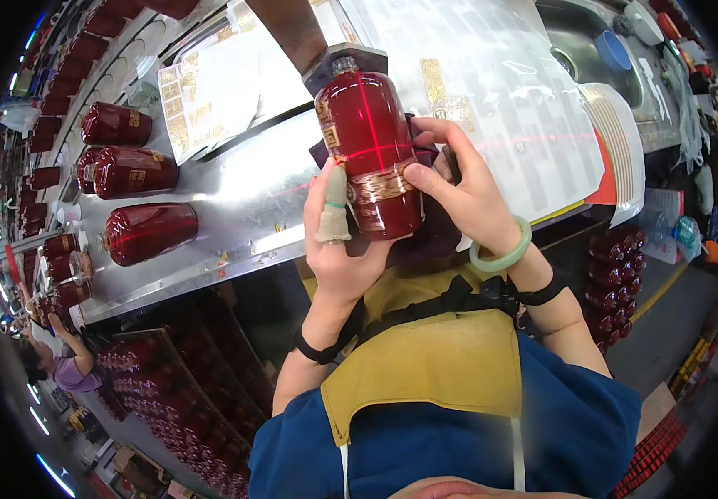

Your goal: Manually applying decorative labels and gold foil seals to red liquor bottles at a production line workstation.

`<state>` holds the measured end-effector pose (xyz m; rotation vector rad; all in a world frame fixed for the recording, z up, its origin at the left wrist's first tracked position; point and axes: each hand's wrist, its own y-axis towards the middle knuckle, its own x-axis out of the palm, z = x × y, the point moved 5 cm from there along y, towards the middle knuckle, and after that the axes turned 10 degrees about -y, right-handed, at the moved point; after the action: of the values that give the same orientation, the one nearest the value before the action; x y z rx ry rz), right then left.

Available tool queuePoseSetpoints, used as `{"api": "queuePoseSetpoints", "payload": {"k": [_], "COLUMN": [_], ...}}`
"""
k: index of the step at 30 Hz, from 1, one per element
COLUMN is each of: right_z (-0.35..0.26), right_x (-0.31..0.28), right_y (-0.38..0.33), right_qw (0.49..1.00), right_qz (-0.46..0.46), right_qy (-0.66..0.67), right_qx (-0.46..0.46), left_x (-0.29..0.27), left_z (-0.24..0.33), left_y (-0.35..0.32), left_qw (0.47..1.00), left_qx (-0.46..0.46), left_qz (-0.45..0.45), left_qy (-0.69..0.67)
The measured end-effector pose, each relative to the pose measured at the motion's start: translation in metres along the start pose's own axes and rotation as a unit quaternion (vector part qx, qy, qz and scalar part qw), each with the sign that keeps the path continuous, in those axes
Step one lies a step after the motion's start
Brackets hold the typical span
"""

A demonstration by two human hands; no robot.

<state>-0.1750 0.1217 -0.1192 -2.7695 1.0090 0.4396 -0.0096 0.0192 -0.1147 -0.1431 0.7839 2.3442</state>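
A glossy dark-red bottle lies in front of me, its neck pointing away against a metal stop. My left hand grips it along the left side and base; one finger wears a grey cloth cover. With the thumb pressed on the gold patterned band near the base, my right hand holds the other side. A smaller gold decal sits on the bottle's left flank. Red laser lines cross on the glass. Dark purple cloth is bunched beneath and beside the bottle.
Several red bottles, one nearest, lie on the metal table at left. Gold decal sheets lie behind them; a translucent sheet covers the right side. A sink holds a blue cup. Another person works far left.
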Motion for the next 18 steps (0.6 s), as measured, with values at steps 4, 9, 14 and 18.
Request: {"api": "queuePoseSetpoints", "payload": {"k": [4,9,14,18], "right_z": [0.003,0.007,-0.003,-0.002], "right_x": [0.005,0.012,0.011,0.009], "right_y": [0.0,0.006,0.005,0.004], "right_qw": [0.99,0.999,0.998,0.999], "right_qz": [-0.056,-0.02,-0.038,-0.027], "right_qy": [0.112,0.044,0.017,-0.003], "right_qx": [0.068,0.014,0.038,0.034], "left_x": [-0.001,0.006,0.004,0.005], "left_z": [0.011,0.003,0.003,0.0], "left_y": [-0.001,0.002,0.0,-0.002], "left_qw": [0.992,0.995,0.994,0.994], "left_qx": [0.036,0.045,0.053,0.053], "left_qz": [-0.013,0.005,0.006,0.0], "left_qy": [0.124,0.085,0.099,0.092]}}
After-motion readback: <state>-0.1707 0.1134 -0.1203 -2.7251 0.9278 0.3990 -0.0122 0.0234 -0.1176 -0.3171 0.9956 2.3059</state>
